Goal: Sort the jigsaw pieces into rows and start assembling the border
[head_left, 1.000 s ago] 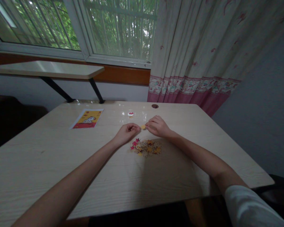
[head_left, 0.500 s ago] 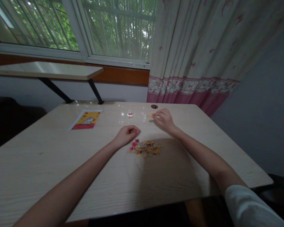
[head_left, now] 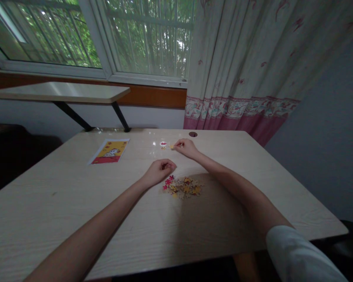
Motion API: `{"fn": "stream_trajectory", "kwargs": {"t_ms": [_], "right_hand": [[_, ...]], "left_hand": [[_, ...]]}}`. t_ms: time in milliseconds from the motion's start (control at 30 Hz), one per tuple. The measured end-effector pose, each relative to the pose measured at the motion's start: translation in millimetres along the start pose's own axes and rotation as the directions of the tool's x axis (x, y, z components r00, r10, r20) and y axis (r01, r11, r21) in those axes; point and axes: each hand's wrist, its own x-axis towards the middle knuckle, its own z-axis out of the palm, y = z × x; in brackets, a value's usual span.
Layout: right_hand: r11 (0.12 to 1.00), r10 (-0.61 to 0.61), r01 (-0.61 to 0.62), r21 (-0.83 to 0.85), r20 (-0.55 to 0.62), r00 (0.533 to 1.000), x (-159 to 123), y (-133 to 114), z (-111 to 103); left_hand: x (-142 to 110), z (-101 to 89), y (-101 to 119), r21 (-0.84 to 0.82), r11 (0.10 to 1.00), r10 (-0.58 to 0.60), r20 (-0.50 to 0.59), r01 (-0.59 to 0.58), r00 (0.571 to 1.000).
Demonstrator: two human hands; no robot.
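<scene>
Leftward across the worktop (head_left: 129, 231), our right hand (head_left: 187, 149) has moved since the last frame, bringing the yellow piece (head_left: 172, 147) near the white-and-red piece (head_left: 163, 143). We pinch the yellow piece by its edge between thumb and fingers; it looks small, flat and plain, its exact outline too blurred to tell. Our left hand (head_left: 159, 171) rests with its fingers curled in and pressed together, just beyond the loose pile (head_left: 184, 188), whose jigsaw-shaped bits show yellow, crimson and dull beige, overlapping. To the left lies the picture card (head_left: 110, 152), yellow above and red below, with a pale figure.
</scene>
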Motion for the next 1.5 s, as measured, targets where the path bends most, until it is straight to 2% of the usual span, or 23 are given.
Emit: {"fn": "stream_trajectory", "kwargs": {"t_ms": [167, 433, 833, 1133, 1267, 1367, 1433, 1500], "right_hand": [[0.998, 0.034, -0.031, -0.057, 0.047, 0.998, 8, 6, 10], [0.999, 0.042, -0.039, -0.035, 0.094, 0.995, 9, 14, 10], [0.999, 0.012, -0.009, -0.047, 0.068, 0.998, 9, 2, 21], [0.999, 0.025, -0.022, -0.040, 0.064, 0.998, 8, 0, 19], [1.000, 0.011, -0.010, -0.018, 0.053, 0.999, 5, -1, 10], [1.000, -0.008, 0.007, 0.018, 0.079, 0.997, -6, -2, -8], [0.997, -0.037, 0.026, 0.071, 0.160, 0.986, -20, -4, -26], [0.992, -0.069, 0.035, 0.123, 0.286, 0.956, -39, -7, -46]], "left_hand": [[-1, 0.4, 2, -0.004, 1.000, 0.011, -0.003, -0.011, 1.000], [-2, 1.1, 3, 0.005, 1.000, 0.008, 0.001, -0.008, 1.000], [-1, 1.9, 5, 0.017, 1.000, 0.016, 0.002, -0.016, 1.000], [-1, 3.1, 3, 0.018, 1.000, 0.003, 0.004, -0.003, 1.000], [-2, 2.0, 5, 0.009, 1.000, 0.008, 0.017, -0.008, 1.000], [-3, 1.2, 7, -0.014, 1.000, 0.005, 0.020, -0.004, 1.000], [-3, 1.2, 6, -0.019, 1.000, 0.003, 0.016, -0.003, 1.000], [-2, 1.7, 5, -0.011, 1.000, 0.003, 0.016, -0.003, 1.000]]}}
